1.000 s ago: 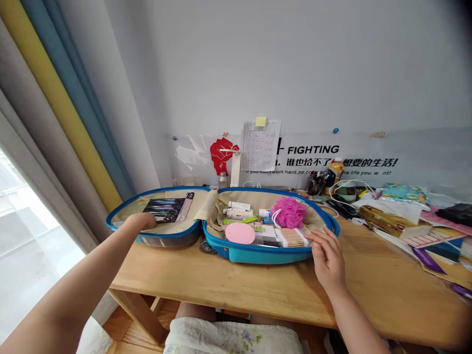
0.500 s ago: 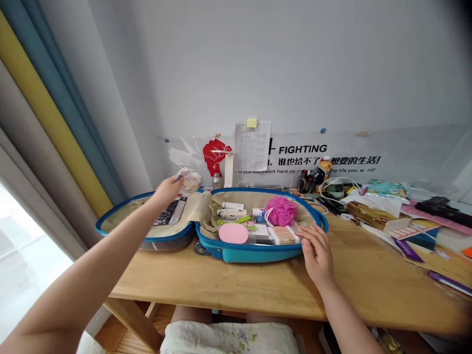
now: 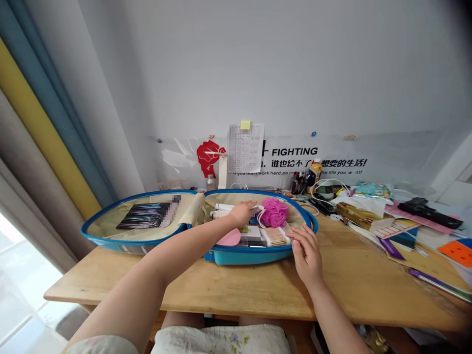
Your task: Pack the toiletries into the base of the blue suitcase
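A blue-rimmed suitcase (image 3: 254, 256) lies spread open on the wooden table. Over its right half, my left hand (image 3: 242, 214) has its fingers drawn together beside a purple mesh bath puff (image 3: 273, 212); what they pinch is hidden. My right hand (image 3: 307, 248) is open, fingertips at the right rim by a clear box of cotton swabs (image 3: 276, 236). A pink oval case (image 3: 230, 238), partly behind my left forearm, and white tubes (image 3: 223, 207) lie there too. In the left half is a dark flat pack (image 3: 143, 215).
Behind the suitcase stand a small clear bottle (image 3: 210, 182) and a white upright stand (image 3: 223, 172). Papers, a gold pouch (image 3: 356, 216), a purple pen (image 3: 438, 284) and an orange item (image 3: 457, 254) clutter the right. A yellow-capped bottle (image 3: 314, 173) stands near the wall.
My left hand has moved right, from above the left half with a pale crumpled thing to the items in the right half. That thing is no longer visible. My right hand stays at the rim.
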`<act>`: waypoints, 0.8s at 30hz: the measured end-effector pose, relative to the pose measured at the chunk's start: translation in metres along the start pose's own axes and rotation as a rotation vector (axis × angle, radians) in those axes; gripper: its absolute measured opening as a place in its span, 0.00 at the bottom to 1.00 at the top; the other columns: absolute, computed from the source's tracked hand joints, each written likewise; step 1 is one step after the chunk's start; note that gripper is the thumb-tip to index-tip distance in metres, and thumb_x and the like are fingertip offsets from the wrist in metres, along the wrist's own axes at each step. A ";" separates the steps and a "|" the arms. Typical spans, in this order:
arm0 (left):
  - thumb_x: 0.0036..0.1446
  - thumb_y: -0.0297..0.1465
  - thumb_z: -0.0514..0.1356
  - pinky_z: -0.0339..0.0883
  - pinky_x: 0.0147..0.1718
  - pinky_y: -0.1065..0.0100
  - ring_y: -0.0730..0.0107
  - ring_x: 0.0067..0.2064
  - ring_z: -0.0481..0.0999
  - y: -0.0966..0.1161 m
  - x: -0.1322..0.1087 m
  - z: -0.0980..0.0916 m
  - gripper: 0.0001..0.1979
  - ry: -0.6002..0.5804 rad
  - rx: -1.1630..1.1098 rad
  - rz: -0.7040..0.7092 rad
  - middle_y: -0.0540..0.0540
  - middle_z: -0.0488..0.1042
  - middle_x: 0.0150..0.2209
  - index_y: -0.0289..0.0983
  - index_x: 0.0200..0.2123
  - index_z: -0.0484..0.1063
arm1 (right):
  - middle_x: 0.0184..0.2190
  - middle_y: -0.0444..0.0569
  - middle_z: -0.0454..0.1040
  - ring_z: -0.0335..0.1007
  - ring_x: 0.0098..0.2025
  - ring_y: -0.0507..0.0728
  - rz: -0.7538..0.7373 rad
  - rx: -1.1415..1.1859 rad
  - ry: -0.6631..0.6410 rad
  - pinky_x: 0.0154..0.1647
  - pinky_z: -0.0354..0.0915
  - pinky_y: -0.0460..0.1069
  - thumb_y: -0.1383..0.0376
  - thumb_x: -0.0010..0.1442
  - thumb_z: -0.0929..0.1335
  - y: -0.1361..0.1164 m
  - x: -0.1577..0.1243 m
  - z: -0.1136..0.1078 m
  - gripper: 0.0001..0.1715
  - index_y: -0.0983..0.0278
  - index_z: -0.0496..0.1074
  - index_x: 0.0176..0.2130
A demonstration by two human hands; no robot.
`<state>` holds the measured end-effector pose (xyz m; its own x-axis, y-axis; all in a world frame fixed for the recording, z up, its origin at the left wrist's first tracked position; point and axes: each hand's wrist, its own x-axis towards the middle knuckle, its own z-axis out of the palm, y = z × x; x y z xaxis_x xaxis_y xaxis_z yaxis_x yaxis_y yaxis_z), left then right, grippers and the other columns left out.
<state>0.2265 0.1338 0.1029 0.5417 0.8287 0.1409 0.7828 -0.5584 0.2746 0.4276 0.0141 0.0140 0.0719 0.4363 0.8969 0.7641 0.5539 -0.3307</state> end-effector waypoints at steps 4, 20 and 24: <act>0.62 0.31 0.51 0.51 0.63 0.60 0.58 0.65 0.58 -0.001 -0.004 0.014 0.26 -0.153 0.067 0.087 0.38 0.62 0.63 0.36 0.64 0.58 | 0.43 0.51 0.75 0.62 0.59 0.62 -0.012 0.000 -0.006 0.58 0.61 0.64 0.65 0.64 0.60 -0.002 0.001 -0.001 0.13 0.60 0.74 0.40; 0.67 0.44 0.44 0.50 0.62 0.64 0.60 0.66 0.57 -0.015 -0.020 -0.022 0.28 -0.222 0.181 0.138 0.40 0.57 0.66 0.38 0.66 0.55 | 0.43 0.51 0.75 0.62 0.59 0.63 0.002 0.005 -0.005 0.58 0.59 0.65 0.62 0.64 0.60 0.001 0.000 0.001 0.14 0.59 0.74 0.39; 0.67 0.37 0.42 0.52 0.62 0.64 0.62 0.65 0.57 -0.073 -0.031 -0.061 0.26 -0.007 0.251 -0.112 0.43 0.58 0.66 0.39 0.66 0.54 | 0.42 0.52 0.75 0.63 0.58 0.64 0.004 0.008 -0.001 0.58 0.59 0.65 0.61 0.65 0.59 0.002 0.000 0.002 0.16 0.60 0.74 0.39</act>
<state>0.1342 0.1513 0.1369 0.4493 0.8858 0.1162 0.8886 -0.4565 0.0440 0.4279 0.0168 0.0124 0.0745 0.4391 0.8954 0.7589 0.5575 -0.3365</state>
